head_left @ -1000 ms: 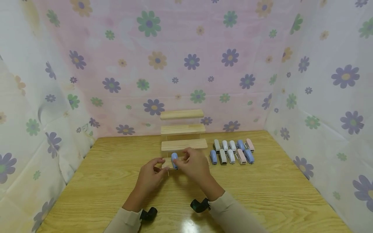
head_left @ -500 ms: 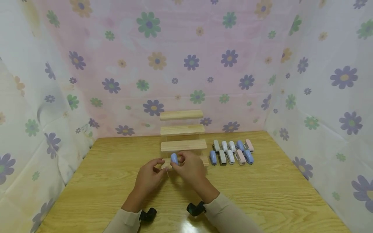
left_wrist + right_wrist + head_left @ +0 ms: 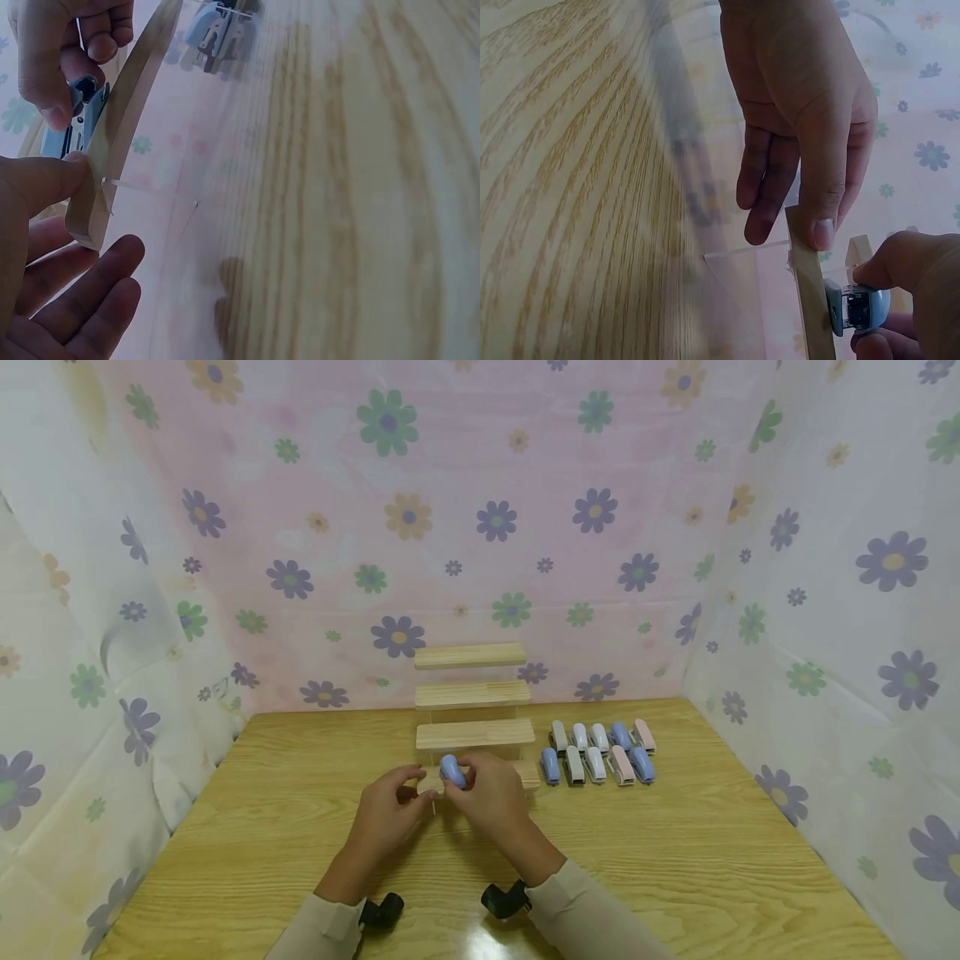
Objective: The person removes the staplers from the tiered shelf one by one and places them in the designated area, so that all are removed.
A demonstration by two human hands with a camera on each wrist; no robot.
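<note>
A small blue stapler (image 3: 452,770) is at the left part of the lowest wooden step (image 3: 528,774) of a tiered stand. My right hand (image 3: 491,793) pinches it between thumb and fingers; the right wrist view shows the stapler (image 3: 871,309) end-on, its base against or very close to the board (image 3: 808,289). My left hand (image 3: 386,810) holds the left end of that same step. In the left wrist view its thumb (image 3: 45,184) lies on the board's near edge (image 3: 88,214), with the other fingers on the far side. Part of the stapler is hidden behind the right fingers.
Three higher wooden steps (image 3: 475,733) rise behind the lowest one on clear supports. To the right, several staplers in blue, grey, white and pink stand in two rows, a blue stapler (image 3: 550,766) nearest the stand. A floral cloth (image 3: 600,635) surrounds the wood-grain table (image 3: 300,760).
My right hand has shifted slightly left and lower, and the blue stapler has turned in its pinch, its top now leaning left. The left hand stays on the step's end.
</note>
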